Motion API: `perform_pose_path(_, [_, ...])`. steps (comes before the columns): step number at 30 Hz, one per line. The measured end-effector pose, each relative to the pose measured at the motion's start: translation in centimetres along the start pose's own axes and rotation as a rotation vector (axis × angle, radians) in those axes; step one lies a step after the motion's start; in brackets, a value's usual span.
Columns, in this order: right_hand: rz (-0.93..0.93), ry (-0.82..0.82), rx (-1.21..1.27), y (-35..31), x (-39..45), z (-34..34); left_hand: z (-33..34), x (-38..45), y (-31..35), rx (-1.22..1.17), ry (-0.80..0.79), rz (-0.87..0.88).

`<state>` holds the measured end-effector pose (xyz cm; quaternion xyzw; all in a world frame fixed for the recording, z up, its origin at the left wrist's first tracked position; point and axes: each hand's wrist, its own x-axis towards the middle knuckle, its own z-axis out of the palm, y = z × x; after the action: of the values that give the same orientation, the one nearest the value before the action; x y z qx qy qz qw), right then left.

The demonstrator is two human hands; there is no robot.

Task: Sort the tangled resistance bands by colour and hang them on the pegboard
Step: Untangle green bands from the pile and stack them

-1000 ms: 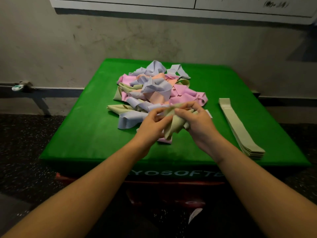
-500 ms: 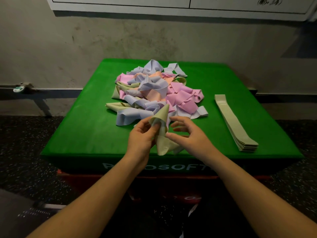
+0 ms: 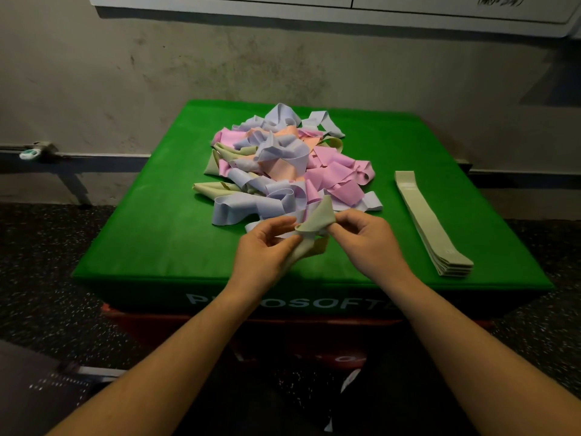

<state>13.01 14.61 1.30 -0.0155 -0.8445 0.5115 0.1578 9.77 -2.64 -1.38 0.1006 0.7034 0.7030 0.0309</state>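
A tangled heap of resistance bands [image 3: 283, 165] in lilac, pink, peach and pale green lies on the green padded box [image 3: 151, 234]. Just in front of the heap I hold one twisted pale green band [image 3: 316, 226] above the box. My left hand [image 3: 264, 250] pinches its lower part between thumb and fingers. My right hand [image 3: 366, 237] grips its upper right side with curled fingers. A flat stack of straightened pale green bands [image 3: 430, 225] lies along the right side of the box.
A grey wall rises behind the box, with the bottom edge of a white board [image 3: 314, 7] at the top. A metal rail [image 3: 78, 157] runs along the wall at left. Dark speckled floor surrounds the box.
I pulled the pale green band out of the heap toward me. Both hands have shifted their grip on it, and the band now stands twisted between them.
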Motion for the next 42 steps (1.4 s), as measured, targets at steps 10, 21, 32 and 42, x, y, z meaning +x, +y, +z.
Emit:
perform_pose_path(10, [0.178,-0.172,0.389,-1.2,-0.8,-0.5,0.2,-0.2,0.8,-0.172,-0.187,-0.069])
perform_pose_path(21, [0.248,-0.187,0.335,-0.2,0.0,-1.8,-0.9,1.0,1.4,-0.299,-0.197,-0.123])
perform_pose_path(32, [0.189,-0.457,0.024,-0.3,0.1,-4.6,-1.8,1.3,2.6,0.194,-0.222,-0.045])
perform_pose_path(42, [-0.129,-0.034,-0.067,0.1,0.4,-4.3,-1.9,2.2,1.5,0.264,-0.178,-0.039])
